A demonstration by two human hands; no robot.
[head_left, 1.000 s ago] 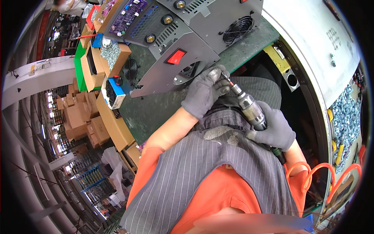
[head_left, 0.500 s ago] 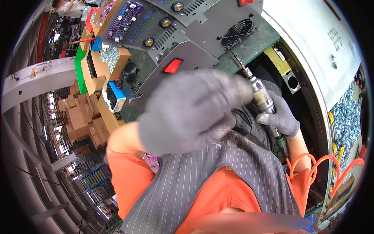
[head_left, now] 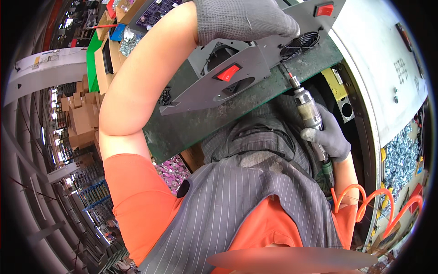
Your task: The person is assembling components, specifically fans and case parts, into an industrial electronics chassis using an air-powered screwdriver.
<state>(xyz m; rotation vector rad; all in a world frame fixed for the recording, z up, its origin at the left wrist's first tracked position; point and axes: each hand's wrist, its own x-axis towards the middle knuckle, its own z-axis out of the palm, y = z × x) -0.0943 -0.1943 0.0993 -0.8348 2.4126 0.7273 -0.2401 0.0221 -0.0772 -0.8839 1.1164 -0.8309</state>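
Note:
My left hand (head_left: pixel 246 20), in a grey knit glove, reaches over the grey sheet-metal housings at the top. A finger or thumb points right; the other fingers are hidden or cut off by the frame. My gloved right hand (head_left: pixel 332 137) is wrapped round a pneumatic screwdriver (head_left: pixel 309 109), its bit pointing up and away from me. The nearest grey metal panel (head_left: pixel 191 97) carries a red rocker switch (head_left: pixel 228 72) and a round opening. A further grey panel (head_left: pixel 292 20) has another red switch (head_left: pixel 325 10) and a black fan guard (head_left: pixel 299 45).
An orange coiled hose (head_left: pixel 353 187) runs from the screwdriver. The green bench (head_left: pixel 182 130) bears the housings. Open cartons (head_left: pixel 104 68) and a purple circuit board (head_left: pixel 157 13) lie far left. Many small metal fasteners (head_left: pixel 401 155) fill the right side beside a pale metal surface (head_left: pixel 365 59).
My left hand has swung from in front of my chest up and away over the housings. The nearest panel appears further right in view. My right hand keeps its grip on the screwdriver.

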